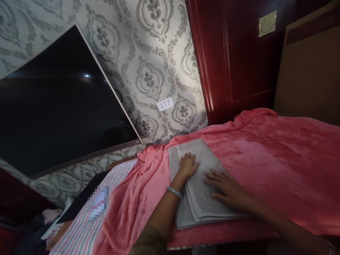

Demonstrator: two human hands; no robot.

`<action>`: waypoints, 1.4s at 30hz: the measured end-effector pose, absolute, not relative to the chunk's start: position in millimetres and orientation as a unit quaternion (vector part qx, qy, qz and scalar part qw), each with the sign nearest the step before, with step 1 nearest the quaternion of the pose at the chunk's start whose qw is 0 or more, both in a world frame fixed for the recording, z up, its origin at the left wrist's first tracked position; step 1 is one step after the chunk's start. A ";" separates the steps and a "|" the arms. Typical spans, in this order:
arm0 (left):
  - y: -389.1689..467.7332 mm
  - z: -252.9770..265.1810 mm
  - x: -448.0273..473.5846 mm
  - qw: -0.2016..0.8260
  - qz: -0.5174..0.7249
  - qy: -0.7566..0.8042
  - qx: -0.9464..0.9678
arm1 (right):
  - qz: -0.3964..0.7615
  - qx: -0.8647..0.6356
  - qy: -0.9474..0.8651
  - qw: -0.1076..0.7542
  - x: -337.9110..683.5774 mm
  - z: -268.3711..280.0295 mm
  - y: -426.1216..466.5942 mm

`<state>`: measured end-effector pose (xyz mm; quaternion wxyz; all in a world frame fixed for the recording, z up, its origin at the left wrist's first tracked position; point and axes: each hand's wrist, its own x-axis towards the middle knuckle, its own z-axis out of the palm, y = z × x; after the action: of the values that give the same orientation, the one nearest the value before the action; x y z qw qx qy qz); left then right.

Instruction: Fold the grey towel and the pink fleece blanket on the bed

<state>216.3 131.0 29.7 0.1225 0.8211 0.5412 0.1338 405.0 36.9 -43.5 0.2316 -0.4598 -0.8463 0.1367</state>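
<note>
A folded grey towel (pixel 203 202) lies flat on a pink plush blanket (pixel 255 156). My left hand (pixel 187 165) rests on the towel's upper left part, palm down with its fingers spread; a grey bangle (pixel 174 192) circles that wrist. Further right, my right hand (pixel 225 187) lies on the towel near its right edge, fingers stretched out and apart. Neither hand grips anything. Along the left and lower side, the towel's layers show as loose overlapping edges.
A large dark television (pixel 63 106) stands at the left against patterned wallpaper (pixel 151 81). Striped cloth (pixel 77 230) shows beside the bunched blanket edge, with a blurred-out item (pixel 98 203) on it. A dark red wooden panel (pixel 247 60) and a brown board (pixel 308 71) rise behind.
</note>
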 end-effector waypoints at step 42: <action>22.2 -36.1 193.6 0.200 0.121 0.458 0.857 | 0.084 -0.399 -0.909 0.091 341.6 -27.2 292.5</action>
<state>193.6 22.2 -36.1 0.1997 0.8575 0.4584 0.1213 341.6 292.5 -27.2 0.0909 -0.3986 -0.9088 0.0836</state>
